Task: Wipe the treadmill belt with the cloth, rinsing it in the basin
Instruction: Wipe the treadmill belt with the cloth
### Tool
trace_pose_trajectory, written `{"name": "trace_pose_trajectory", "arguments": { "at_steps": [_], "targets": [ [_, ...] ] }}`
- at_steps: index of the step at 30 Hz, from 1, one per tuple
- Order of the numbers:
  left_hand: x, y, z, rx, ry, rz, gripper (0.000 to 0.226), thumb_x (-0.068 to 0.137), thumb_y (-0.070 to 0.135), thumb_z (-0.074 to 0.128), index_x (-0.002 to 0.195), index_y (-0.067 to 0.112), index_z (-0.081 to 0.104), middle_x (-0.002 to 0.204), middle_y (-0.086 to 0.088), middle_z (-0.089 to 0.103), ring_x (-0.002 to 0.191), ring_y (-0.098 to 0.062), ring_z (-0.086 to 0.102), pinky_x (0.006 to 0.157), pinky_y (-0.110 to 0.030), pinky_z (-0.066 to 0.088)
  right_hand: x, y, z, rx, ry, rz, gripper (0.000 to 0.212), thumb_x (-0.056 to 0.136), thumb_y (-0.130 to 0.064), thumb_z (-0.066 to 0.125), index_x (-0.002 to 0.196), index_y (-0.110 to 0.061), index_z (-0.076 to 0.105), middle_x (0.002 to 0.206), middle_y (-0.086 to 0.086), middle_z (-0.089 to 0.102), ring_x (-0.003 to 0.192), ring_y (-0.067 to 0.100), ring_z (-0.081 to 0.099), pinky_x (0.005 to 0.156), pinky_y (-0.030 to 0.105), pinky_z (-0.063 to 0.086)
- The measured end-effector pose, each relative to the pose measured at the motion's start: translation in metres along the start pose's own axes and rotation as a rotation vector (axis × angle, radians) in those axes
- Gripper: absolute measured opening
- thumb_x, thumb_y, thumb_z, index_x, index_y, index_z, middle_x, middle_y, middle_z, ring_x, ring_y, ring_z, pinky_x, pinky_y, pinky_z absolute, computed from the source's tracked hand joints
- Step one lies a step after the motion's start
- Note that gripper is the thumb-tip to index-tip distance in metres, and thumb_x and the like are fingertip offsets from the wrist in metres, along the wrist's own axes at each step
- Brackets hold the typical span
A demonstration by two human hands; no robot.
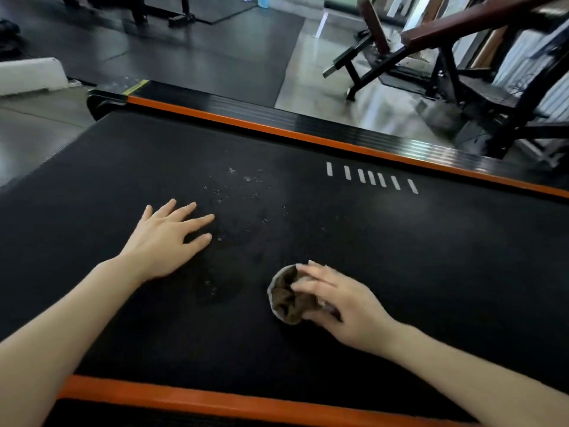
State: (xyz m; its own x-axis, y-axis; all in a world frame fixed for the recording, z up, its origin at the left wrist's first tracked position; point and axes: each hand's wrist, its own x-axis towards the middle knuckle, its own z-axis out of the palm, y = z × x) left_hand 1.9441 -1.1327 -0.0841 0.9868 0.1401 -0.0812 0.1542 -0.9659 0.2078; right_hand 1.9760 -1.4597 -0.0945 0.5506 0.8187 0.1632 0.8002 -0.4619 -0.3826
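Although the right hand (345,306) is smeared by blur, its fingers can be seen bent over a bunched brown cloth (288,298), which is gripped and pressed onto the treadmill belt (400,257), right of centre and toward the near side. The thumb is hidden beneath palm and cloth, so how it closes cannot be told. Part of the cloth is covered by the fingers. A paler edge is shown along its left rim, but its full shape cannot be made out.

The left hand (166,238) is laid flat on the belt, well apart from the cloth, with fingers straight and spread and nothing held. Both forearms are cut off by the lower frame edge.

Pale specks (240,186) are scattered on the belt beyond the left fingertips, and a darker patch (215,288) is faintly seen between the hands; whether it is wet cannot be judged. A row of white dashes (371,177) is printed near the far orange strip (277,128). The near orange strip (215,399) is partly covered by the forearms. The belt is cropped at both sides.

Beyond the treadmill, a bench with dark red padding (446,35) is cut off at the upper right, and a white object (30,73) at the left edge is too cropped to be identified.
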Motion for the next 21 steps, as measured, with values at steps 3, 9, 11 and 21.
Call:
{"name": "trace_pose_trajectory", "arguments": {
  "at_steps": [3, 9, 11, 21],
  "targets": [
    [-0.005, -0.011, 0.003, 0.068, -0.08, 0.065, 0.052, 0.096, 0.056, 0.025, 0.145, 0.047, 0.014, 0.159, 0.009, 0.005, 0.146, -0.019, -0.003, 0.118, -0.044, -0.001, 0.06, 0.025, 0.003, -0.049, 0.139, 0.281, 0.042, 0.089, -0.04, 0.056, 0.127, -0.023, 0.056, 0.144, 0.0, 0.044, 0.136, 0.02, 0.036, 0.113, 0.043, 0.028],
    [-0.008, -0.026, 0.001, 0.171, -0.099, 0.165, 0.055, 0.095, 0.058, 0.019, 0.147, 0.045, 0.006, 0.159, 0.008, 0.001, 0.147, -0.02, -0.003, 0.117, -0.045, 0.0, 0.071, -0.022, 0.028, -0.122, 0.273, 0.479, 0.037, 0.092, -0.035, 0.055, 0.127, -0.023, 0.056, 0.146, 0.0, 0.041, 0.137, 0.02, 0.034, 0.114, 0.041, 0.026],
    [-0.008, -0.026, 0.001, 0.205, -0.083, 0.19, 0.056, 0.095, 0.059, 0.018, 0.148, 0.044, 0.007, 0.159, 0.005, 0.003, 0.147, -0.023, -0.001, 0.117, -0.048, 0.0, 0.038, -0.057, 0.029, -0.067, 0.205, 0.385, 0.036, 0.09, -0.032, 0.057, 0.125, -0.026, 0.059, 0.144, -0.008, 0.041, 0.137, 0.01, 0.032, 0.114, 0.027, 0.025],
    [-0.012, -0.031, 0.0, 0.207, -0.07, 0.241, 0.056, 0.096, 0.058, 0.014, 0.149, 0.042, 0.008, 0.159, 0.002, 0.007, 0.146, -0.026, 0.002, 0.115, -0.057, 0.0, 0.003, -0.124, -0.025, -0.063, 0.349, 0.662, 0.015, 0.078, -0.049, 0.066, 0.083, -0.036, 0.072, 0.082, -0.016, 0.072, 0.079, -0.004, 0.064, 0.079, 0.031, 0.053]
  ]
}}
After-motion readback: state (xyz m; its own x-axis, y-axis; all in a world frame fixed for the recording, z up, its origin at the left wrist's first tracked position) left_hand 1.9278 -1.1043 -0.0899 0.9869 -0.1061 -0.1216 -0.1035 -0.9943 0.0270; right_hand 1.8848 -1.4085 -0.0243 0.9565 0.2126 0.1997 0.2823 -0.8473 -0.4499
